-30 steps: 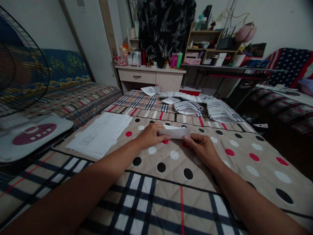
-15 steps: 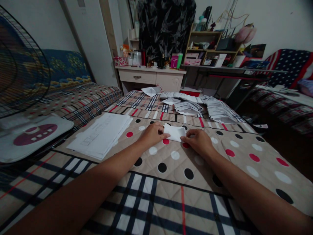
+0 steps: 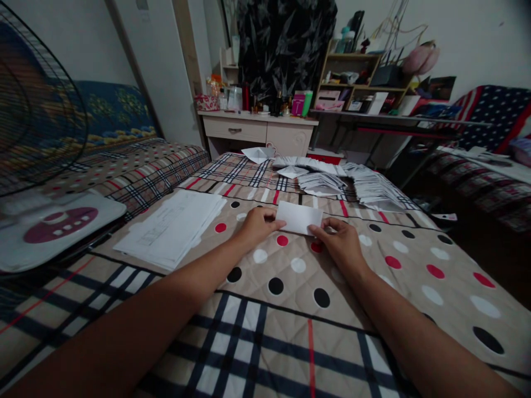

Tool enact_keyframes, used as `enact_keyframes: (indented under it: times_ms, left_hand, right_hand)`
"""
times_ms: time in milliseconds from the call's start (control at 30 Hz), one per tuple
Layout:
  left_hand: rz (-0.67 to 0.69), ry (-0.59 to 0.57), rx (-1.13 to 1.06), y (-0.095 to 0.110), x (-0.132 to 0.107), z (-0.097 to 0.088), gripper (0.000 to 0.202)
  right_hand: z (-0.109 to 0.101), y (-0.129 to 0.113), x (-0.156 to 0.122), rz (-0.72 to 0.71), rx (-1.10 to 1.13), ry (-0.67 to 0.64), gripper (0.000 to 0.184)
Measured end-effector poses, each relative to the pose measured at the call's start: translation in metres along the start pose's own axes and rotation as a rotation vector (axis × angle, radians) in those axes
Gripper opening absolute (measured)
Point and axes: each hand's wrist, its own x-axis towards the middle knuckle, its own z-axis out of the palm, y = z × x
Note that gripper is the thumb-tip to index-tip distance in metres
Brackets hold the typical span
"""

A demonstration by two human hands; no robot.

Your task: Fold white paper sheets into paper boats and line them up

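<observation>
A small white rectangle of folded paper (image 3: 297, 217) is held up just over the dotted part of the bedspread, its blank face toward me. My left hand (image 3: 261, 225) pinches its left end between thumb and fingers. At the lower right corner, my right hand (image 3: 337, 236) grips it the same way, the thumb in front. To the left lies a stack of paper sheets (image 3: 170, 229), the top one with faint printed drawings. Beyond my hands, folded paper pieces (image 3: 373, 188) stand in long packed rows, with a few looser ones beside them.
The quilted bedspread (image 3: 249, 342) has plaid bands and dots. A fan (image 3: 41, 105) stands at the left, above a white board with a purple oval (image 3: 62, 224). A dresser (image 3: 253, 130) and a cluttered desk shelf (image 3: 357, 83) are at the back.
The folded paper has been raised and tilted up, so more of its flat face shows. Both hands keep their grip at its ends. The camera view has shifted slightly.
</observation>
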Motion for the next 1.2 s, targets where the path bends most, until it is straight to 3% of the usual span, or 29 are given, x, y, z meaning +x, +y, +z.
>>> enact_keyframes:
  times_ms: [233,367,500,567,733,867,967,1067,1200]
  left_hand:
    - [0.016,0.003,-0.137,0.006,-0.001,-0.001,0.024]
    - [0.061,0.014,-0.146,0.008,0.0,-0.001,0.018]
    - [0.116,0.104,-0.136,0.009,0.0,-0.001,0.017]
    - [0.092,0.125,-0.215,0.009,-0.001,-0.002,0.022]
    - [-0.105,0.028,-0.511,0.008,-0.002,-0.001,0.037]
    - [-0.143,0.033,-0.459,0.009,-0.004,-0.001,0.039]
    - [-0.135,-0.032,-0.366,0.009,-0.006,0.001,0.032]
    - [-0.094,-0.05,-0.278,0.01,-0.006,0.001,0.026]
    - [-0.019,0.094,-0.216,0.014,-0.006,-0.001,0.02]
  right_hand:
    - [0.0,-0.009,-0.003,0.137,0.202,-0.025,0.046]
    - [-0.003,-0.013,-0.003,0.142,0.263,-0.076,0.045]
    - [-0.002,-0.013,-0.004,0.104,0.355,-0.069,0.041]
    - [0.0,-0.012,-0.005,0.089,0.389,-0.081,0.041]
    - [0.006,-0.009,-0.007,0.056,0.303,-0.218,0.037]
    - [0.006,-0.008,-0.006,-0.12,0.22,-0.171,0.031]
    - [0.003,-0.009,-0.004,-0.238,0.151,-0.103,0.029]
    - [0.002,-0.009,-0.004,-0.208,0.126,-0.1,0.033]
    - [0.003,-0.007,-0.004,-0.096,0.156,-0.07,0.033]
